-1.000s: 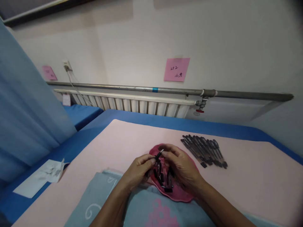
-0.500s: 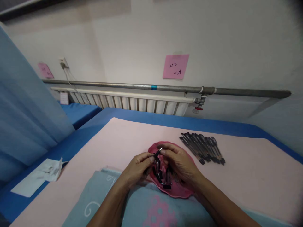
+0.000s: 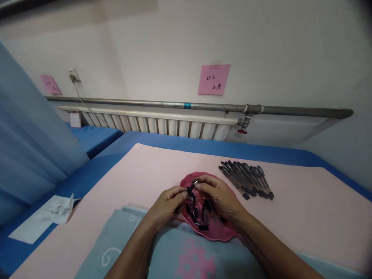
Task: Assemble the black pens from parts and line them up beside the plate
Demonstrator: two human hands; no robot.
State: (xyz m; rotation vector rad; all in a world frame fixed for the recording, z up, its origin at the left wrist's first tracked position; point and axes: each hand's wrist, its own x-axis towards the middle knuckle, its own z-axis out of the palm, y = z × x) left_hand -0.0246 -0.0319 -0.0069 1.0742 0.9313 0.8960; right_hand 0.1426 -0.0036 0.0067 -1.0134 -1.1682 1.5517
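Centrally, two bare hands meet above a wavy-edged pink-red dish (image 3: 217, 233) and share one short black pen piece (image 3: 190, 188), held aslant over the dish. The left hand (image 3: 167, 205) clamps its dark body between thumb and forefinger; its other fingers curl under, mostly out of sight. The right hand (image 3: 221, 198) has thumb and forefinger closed at the small silver tip, while its remaining fingers bend down, partly covering the dish. Inside the dish lie loose black and clear pen parts (image 3: 193, 205), too small and overlapped to count. To the right, just beyond the right hand, a slanting row of dark-capped pens (image 3: 247, 179) lies close together on a pale pink mat (image 3: 305, 209); the pens overlap, hiding some barrels. At the bottom, a blue-green patterned cloth (image 3: 97, 242) is cut off by the edge and partly covered by the forearms. At left, a white paper (image 3: 31, 224) carries dark marks too blurred to read, near a blue curtain (image 3: 31, 135) that runs out of view.
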